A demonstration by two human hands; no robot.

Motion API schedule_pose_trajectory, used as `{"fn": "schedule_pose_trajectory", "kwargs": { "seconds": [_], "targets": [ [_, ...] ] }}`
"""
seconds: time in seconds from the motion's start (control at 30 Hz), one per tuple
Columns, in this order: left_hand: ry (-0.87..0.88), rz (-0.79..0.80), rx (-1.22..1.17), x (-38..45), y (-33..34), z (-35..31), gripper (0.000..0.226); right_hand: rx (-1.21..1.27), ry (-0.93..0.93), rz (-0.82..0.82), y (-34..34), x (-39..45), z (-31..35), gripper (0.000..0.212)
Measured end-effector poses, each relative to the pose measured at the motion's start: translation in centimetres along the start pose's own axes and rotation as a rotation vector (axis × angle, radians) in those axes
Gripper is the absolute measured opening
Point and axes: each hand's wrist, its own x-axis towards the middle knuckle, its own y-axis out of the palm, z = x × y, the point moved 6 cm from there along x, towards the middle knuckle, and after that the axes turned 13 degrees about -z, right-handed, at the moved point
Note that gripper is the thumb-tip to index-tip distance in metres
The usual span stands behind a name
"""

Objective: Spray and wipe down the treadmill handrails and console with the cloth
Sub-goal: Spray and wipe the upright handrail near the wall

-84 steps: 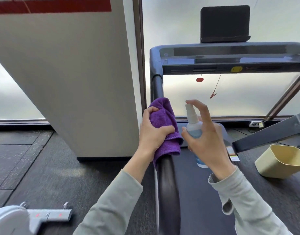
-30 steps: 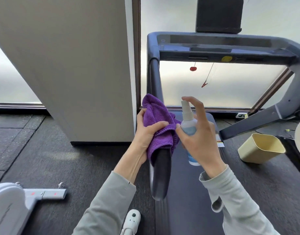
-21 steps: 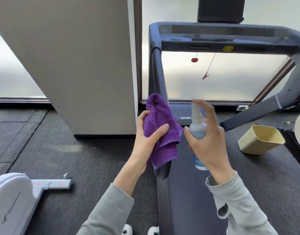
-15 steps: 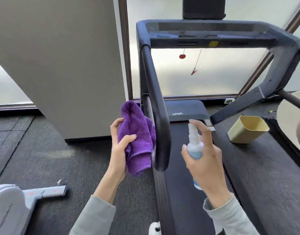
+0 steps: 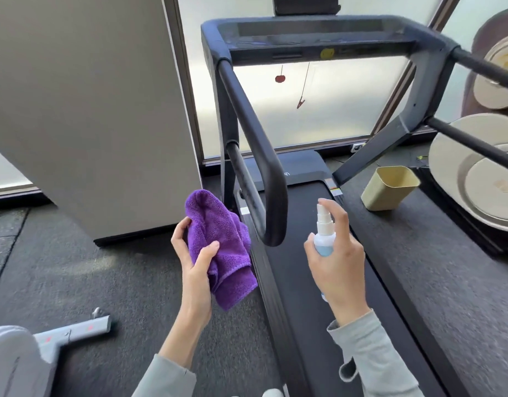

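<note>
gym floor, left hand (image 5: 194, 270) gripping purple cloth (image 5: 221, 247), right hand (image 5: 337, 265) gripping spray bottle (image 5: 323, 236), labels unreadable

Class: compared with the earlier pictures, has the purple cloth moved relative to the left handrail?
Yes. The cloth, gripped by the left hand, has come off the handrail and now hangs just left of its curved end.

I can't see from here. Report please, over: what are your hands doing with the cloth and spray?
Left hand grips purple cloth, off the handrail. Right hand holds spray bottle, finger on nozzle. Nothing blocking.
</note>
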Motion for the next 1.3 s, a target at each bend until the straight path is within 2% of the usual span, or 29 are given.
{"fn": "schedule_pose_trajectory", "kwargs": {
  "seconds": [0.2,0.33,0.47,0.73,0.83,0.93,1.0,1.17,1.3],
  "targets": [
    [0.142,0.055,0.069,-0.2,7.4,-2.0,0.062,0.003,0.038,0.06,-0.6,0.1,-1.2,0.068],
    [0.266,0.072,0.22,-0.2,12.6,-1.2,0.07,0.015,-0.001,0.076,-0.9,1.0,-1.7,0.068],
    [0.302,-0.065,0.277,-0.4,11.9,1.4,0.083,0.015,0.0,0.093,-0.7,1.5,-2.4,0.067],
    [0.2,-0.017,0.244,-0.5,10.4,3.5,0.072,0.057,0.048,0.134,-0.5,1.1,-3.4,0.068],
    [0.308,-0.074,0.244,0.2,12.3,0.4,0.084,0.077,0.03,0.139,-0.5,1.4,-3.1,0.069],
    [0.373,-0.154,0.379,2.3,14.7,-2.3,0.081,0.089,0.017,0.132,-0.5,2.2,-3.0,0.066],
    [0.407,-0.187,0.371,2.2,14.6,-2.2,0.078,0.101,0.011,0.119,-0.5,2.6,-2.9,0.066],
    [0.361,-0.138,0.169,0.8,12.8,0.8,0.076,0.119,0.002,0.146,0.0,2.3,-2.6,0.066],
    [0.242,-0.054,0.225,-1.2,10.6,4.4,0.071,0.146,0.007,0.167,0.1,1.8,-2.4,0.067]
  ]
}}
